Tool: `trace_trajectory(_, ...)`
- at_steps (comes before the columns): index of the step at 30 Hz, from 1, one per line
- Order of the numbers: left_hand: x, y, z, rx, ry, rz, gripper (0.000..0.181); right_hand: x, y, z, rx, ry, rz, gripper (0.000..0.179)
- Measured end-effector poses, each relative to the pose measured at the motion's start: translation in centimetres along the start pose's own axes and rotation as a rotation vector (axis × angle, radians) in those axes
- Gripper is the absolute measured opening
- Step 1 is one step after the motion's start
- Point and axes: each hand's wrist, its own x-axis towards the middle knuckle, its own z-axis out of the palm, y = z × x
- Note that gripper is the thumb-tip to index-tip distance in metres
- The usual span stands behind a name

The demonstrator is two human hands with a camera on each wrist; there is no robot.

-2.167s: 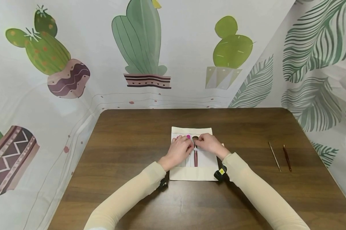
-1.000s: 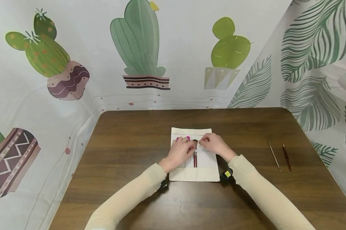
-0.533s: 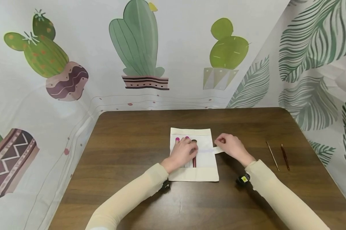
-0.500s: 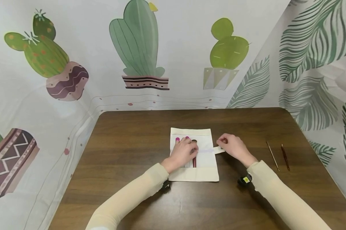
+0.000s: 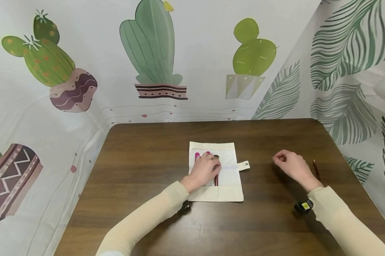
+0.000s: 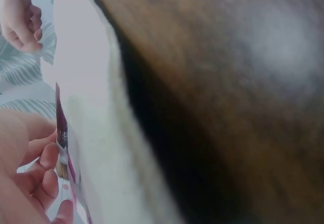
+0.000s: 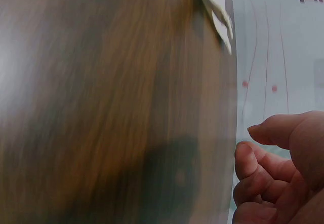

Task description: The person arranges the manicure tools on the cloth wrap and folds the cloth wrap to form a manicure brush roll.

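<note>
From my feed, the cream pouch [image 5: 229, 194] lies open, mid-table, partly covered by the left hand [image 5: 202, 171]. That hand rests on it, fingers bent over the middle; whether they pinch anything I can't tell, even from the left wrist view, where blurred cloth fills much of the frame. Pink tips [image 5: 197, 155] poke out beside the knuckles, their lower parts mostly hidden. Below the fingers I get dark red handle [image 5: 216, 180], one or two, too thin to count; a dark brush head [image 5: 216, 156] just shows above.

Tab [image 5: 244, 165] sticks out right of the pouch, snap up; my right wrist view cuts it off at the top. Right hand [image 5: 293, 166] is off the pouch, loosely curled over the table [image 5: 147, 160], nothing in it that I can see. Brown tool [image 5: 316, 170] is near its wrist, lower end covered.
</note>
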Motion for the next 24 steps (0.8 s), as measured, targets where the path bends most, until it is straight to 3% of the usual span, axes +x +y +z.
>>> trace_trajectory(12,0.1,0.1,0.0,0.011,-0.015,-0.008,0.011,-1.6,4.1,-2.8,-0.094,0.022,0.129,0.03)
trace_trajectory(17,0.2,0.1,0.0,0.013,-0.013,-0.007,0.009,-2.0,5.6,-3.8,-0.106,-0.032,0.192,0.034)
trace_trajectory(24,0.3,0.1,0.2,0.004,-0.017,-0.011,0.011,-2.0,6.2,-4.2,-0.119,-0.116,0.214,0.036)
